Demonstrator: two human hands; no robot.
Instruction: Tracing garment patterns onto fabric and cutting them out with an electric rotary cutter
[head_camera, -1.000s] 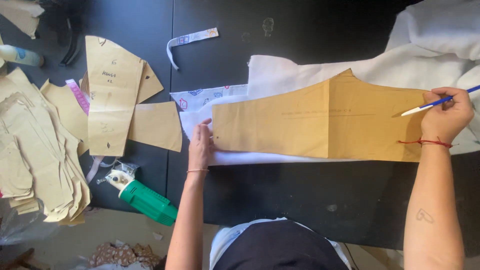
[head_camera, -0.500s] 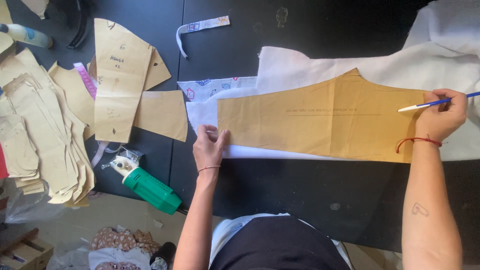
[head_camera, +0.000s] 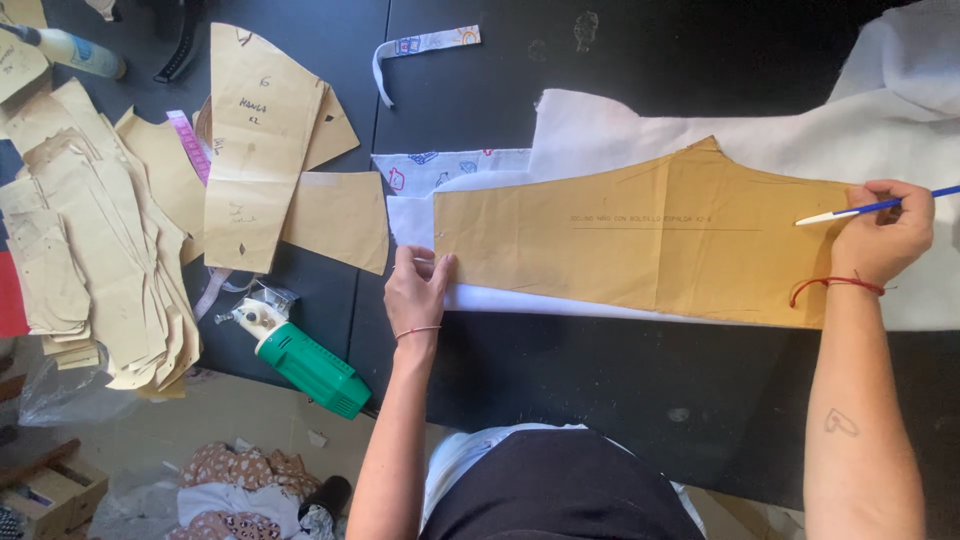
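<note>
Left hand flat, pinning brown paper pattern onto white fabric on black table; right hand gripping blue pen at pattern's right end; no traced outline discernible; fabric uncut.

Tan paper pattern, white fabric, blue-and-white pen, green cutter, black table

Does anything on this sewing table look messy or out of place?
Mostly tidy where the hands work. Odd bits: the green cutter hangs over the table's front edge, and loose paper patterns lie heaped at the far left, some overhanging too.
</note>
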